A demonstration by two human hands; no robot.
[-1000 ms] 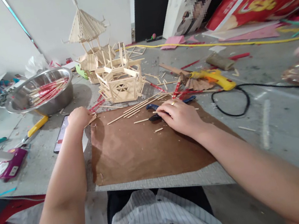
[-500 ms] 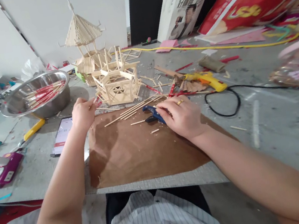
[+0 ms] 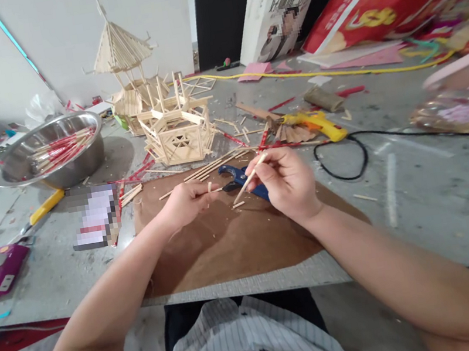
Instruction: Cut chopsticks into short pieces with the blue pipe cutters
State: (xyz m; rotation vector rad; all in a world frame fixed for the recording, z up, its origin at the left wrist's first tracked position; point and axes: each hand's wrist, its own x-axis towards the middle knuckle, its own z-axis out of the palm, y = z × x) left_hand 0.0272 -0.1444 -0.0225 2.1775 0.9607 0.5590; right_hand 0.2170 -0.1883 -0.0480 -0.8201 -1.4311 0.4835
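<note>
My right hand point(image 3: 292, 184) is closed in a pinch on a thin wooden stick point(image 3: 247, 183), which slants down to the left over the brown sheet point(image 3: 229, 253). To its left, my left hand point(image 3: 186, 207) has its fingers pinched together. A small pale bit shows at its fingertips, too small to name. Between and behind the hands lies a blue-handled tool point(image 3: 230, 172), partly covered by my right hand. A short cut stick point(image 3: 239, 204) rests on the sheet below the held one. Several longer sticks point(image 3: 202, 170) lie behind my left hand.
A stick-built pavilion model point(image 3: 178, 140) stands behind the sheet, with a taller roofed one point(image 3: 120, 48) beyond. At left are a metal bowl point(image 3: 98, 143) of sticks, a yellow cutter point(image 3: 47, 206) and a phone point(image 3: 96, 215). A yellow glue gun point(image 3: 329, 128) with black cord lies right.
My left hand has come from beside the model to the middle of the sheet, near my right hand. My right hand has turned and lifted, showing the stick. The phone is now uncovered.
</note>
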